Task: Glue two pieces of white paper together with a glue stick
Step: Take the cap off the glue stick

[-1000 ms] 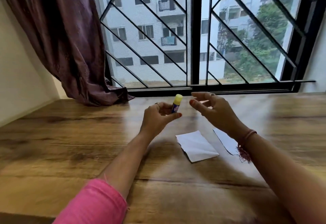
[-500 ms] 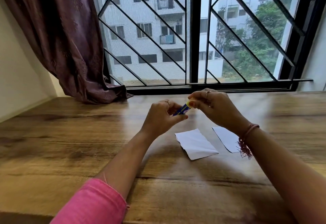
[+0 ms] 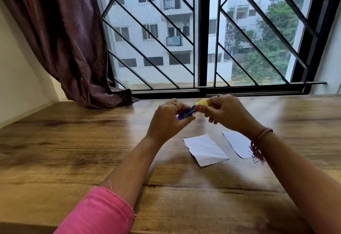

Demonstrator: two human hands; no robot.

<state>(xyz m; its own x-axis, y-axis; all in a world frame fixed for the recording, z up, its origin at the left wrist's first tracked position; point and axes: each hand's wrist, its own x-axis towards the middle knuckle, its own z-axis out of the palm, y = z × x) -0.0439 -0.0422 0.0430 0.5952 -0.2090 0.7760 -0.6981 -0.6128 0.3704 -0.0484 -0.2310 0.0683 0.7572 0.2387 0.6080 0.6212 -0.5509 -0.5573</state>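
Note:
A small glue stick (image 3: 188, 112) with a blue body and a yellow cap (image 3: 201, 102) is held above the wooden table, tilted towards the right. My left hand (image 3: 168, 121) grips its blue body. My right hand (image 3: 227, 113) pinches the yellow cap end. Two pieces of white paper lie flat on the table below the hands: one (image 3: 204, 150) in the middle, the other (image 3: 237, 144) to its right, partly hidden by my right wrist.
The wooden table (image 3: 73, 150) runs up to a barred window (image 3: 201, 40) at the back. A dark purple curtain (image 3: 70, 40) hangs at the back left and rests on the table's corner. A pale wall borders the table's left side.
My right hand came in from the right and closed on the yellow cap. The glue stick tipped from upright to slanted, and both hands now hold it.

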